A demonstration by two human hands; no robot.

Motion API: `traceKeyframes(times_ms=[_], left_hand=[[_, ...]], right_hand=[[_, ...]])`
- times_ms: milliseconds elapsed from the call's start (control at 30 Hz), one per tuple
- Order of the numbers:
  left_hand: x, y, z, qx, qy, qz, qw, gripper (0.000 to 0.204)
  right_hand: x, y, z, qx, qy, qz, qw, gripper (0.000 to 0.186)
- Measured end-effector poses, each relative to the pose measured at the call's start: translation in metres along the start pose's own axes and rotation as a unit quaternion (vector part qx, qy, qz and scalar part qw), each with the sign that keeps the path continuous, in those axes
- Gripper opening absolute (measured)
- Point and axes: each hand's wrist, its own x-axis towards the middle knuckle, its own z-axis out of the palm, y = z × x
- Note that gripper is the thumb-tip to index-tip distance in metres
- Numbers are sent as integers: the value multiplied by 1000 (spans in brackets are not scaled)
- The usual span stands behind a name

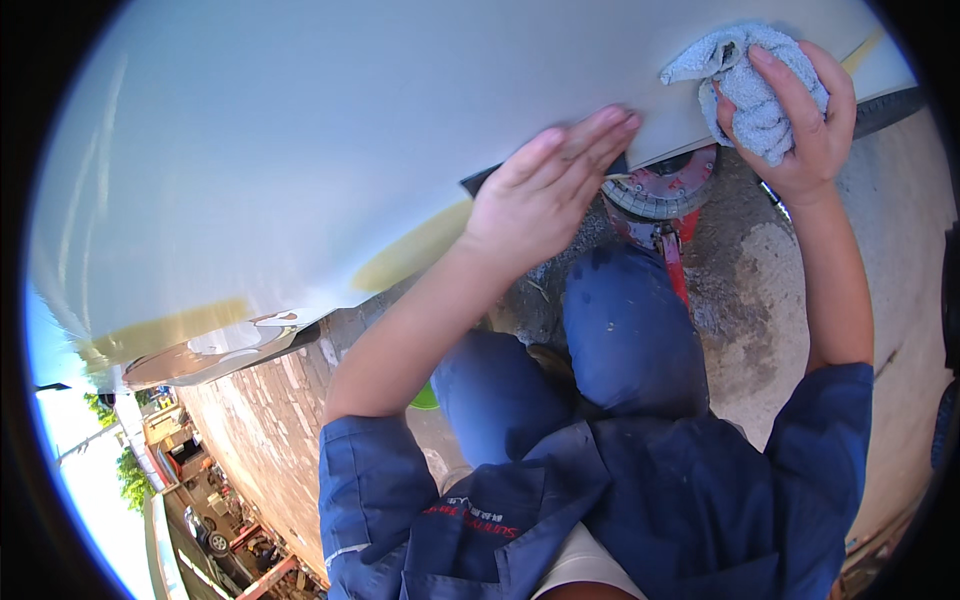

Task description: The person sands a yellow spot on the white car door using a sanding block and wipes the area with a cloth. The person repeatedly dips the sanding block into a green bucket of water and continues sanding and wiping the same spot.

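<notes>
My left hand [545, 190] lies along the lower edge of a pale grey-blue car panel [300, 130], its fingers straight and pressed together. Under it is a dark sheet of sandpaper [482, 180], flat against the panel, with corners showing on both sides of the hand. Over to the right, my right hand [815, 130] is closed around a bunched light-blue towel [765, 100], which rests on or right beside the panel. Yellowish patches [415, 245] mark the panel's lower edge, left of my left hand.
A round, dirty red-and-grey piece [660, 190] with a red metal arm [675, 265] sits below the panel, near my knees. Part of a black tyre [890, 112] shows at right. Brick paving [270, 400] and cluttered shelving [215, 500] lie to the left, and something bright green [425, 397] is by my leg.
</notes>
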Motion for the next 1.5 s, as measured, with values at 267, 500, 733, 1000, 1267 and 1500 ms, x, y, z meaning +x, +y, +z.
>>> traceKeyframes(times_ms=[267, 500, 733, 1000, 1267, 1500], left_hand=[[-13, 5, 13, -32, 12, -38, 999, 49], [-41, -18, -14, -11, -44, -6, 999, 51], [-8, 10, 15, -57, 6, -48, 997, 52], [-54, -21, -16, 27, 3, -57, 998, 51], [1, 30, 25, 12, 14, -33, 999, 52], [-96, -10, 5, -10, 13, -95, 995, 48]], right_hand=[[1, -11, 7, 2, 38, 25, 999, 57], [1, -15, 4, 3, 20, 39, 999, 60], [2, -21, 10, -24, 35, 73, 996, 58], [4, -20, 5, 5, 21, 63, 998, 56], [-3, -29, 11, -2, 45, 112, 993, 56], [-17, -24, 6, -21, 44, 169, 984, 55]])
